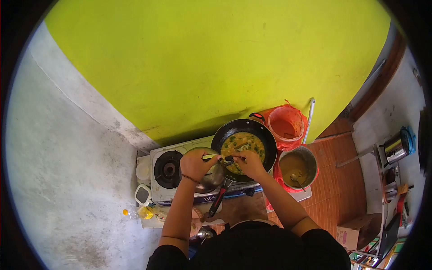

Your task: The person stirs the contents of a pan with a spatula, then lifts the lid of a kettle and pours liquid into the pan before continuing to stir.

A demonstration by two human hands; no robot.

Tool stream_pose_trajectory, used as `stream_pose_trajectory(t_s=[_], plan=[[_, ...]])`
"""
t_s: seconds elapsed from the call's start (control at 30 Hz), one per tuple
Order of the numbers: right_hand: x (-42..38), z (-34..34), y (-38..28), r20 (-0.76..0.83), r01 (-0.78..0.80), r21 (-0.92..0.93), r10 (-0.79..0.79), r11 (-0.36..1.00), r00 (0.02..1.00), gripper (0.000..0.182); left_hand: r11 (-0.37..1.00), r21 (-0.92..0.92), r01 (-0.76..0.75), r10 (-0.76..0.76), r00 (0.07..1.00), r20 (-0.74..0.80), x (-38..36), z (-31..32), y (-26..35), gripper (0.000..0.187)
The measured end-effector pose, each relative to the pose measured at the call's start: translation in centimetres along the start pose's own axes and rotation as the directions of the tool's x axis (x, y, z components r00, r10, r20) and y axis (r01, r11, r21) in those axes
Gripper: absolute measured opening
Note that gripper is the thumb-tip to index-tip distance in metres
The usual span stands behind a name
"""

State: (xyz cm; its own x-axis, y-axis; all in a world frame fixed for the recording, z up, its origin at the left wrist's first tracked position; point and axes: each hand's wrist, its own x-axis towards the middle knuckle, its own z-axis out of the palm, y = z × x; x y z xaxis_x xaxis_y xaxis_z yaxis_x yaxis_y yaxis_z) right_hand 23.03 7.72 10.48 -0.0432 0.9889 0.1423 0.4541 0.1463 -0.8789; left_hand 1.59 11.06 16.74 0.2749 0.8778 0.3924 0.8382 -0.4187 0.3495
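The left hand [193, 165] is closed on a slim pale-green piece [209, 156], which sticks out at its fingertips. The piece points toward the right hand [248, 164], its long axis running roughly side to side. The right hand's fingers pinch a small dark object [228, 160], too small to identify, above the left part of the wok [218, 135], beside a metal bowl [210, 181].

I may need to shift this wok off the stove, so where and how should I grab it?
I'd grip the long handle around its outer part, from your side: it sticks out from the near rim toward you. The wok holds soupy food, so steadying the small far-rim handle too may help.
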Motion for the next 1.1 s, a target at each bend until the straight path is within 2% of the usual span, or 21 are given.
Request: stream_pose_trajectory(t_s=[0.07,0.13,0.23,0.47,0.67,0.87,1.1], plan=[[0.3,0.1,0.1,-0.082,-0.010,0.018,0.011,1.000,0.997,0.022,0.998,0.009,-0.054,0.054,0.998,-0.021,0.4,0.7,-0.2,0.045],[0.6,0.4,0.1,-0.191,-0.033,0.042,0.040,0.999,0.981,0.019,0.999,0.012,-0.045,0.045,0.999,0.006,0.8,0.6,0.2,0.044],[1.2,1.2,1.8,-0.096,-0.084,0.034,0.087,0.996,0.992,0.018,0.999,0.010,-0.034,0.034,0.998,0.048,1.3,0.6,0.5,0.046],[1.4,1.3,0.9,-0.078,-0.037,0.007,0.037,0.999,0.996,0.016,0.993,0.041,-0.109,0.108,0.994,0.025,1.4,1.1,0.3,0.043],[1.4,1.1,1.0,-0.067,-0.050,0.033,0.052,0.998,0.996,0.016,0.999,0.016,-0.037,0.036,0.996,0.084,1.1,0.8,0.5,0.043],[1.3,0.9,0.6,-0.051,-0.056,0.022,0.058,0.998,0.997,0.016,0.999,0.014,-0.052,0.052,0.999,0.017,0.7,0.4,0.3,0.040],[1.4,0.8,0.2,-0.027,-0.056,0.017,0.057,0.998,0.998,0.017,0.998,0.024,-0.066,0.066,0.998,0.008,0.6,0.2,0.5,0.039]])
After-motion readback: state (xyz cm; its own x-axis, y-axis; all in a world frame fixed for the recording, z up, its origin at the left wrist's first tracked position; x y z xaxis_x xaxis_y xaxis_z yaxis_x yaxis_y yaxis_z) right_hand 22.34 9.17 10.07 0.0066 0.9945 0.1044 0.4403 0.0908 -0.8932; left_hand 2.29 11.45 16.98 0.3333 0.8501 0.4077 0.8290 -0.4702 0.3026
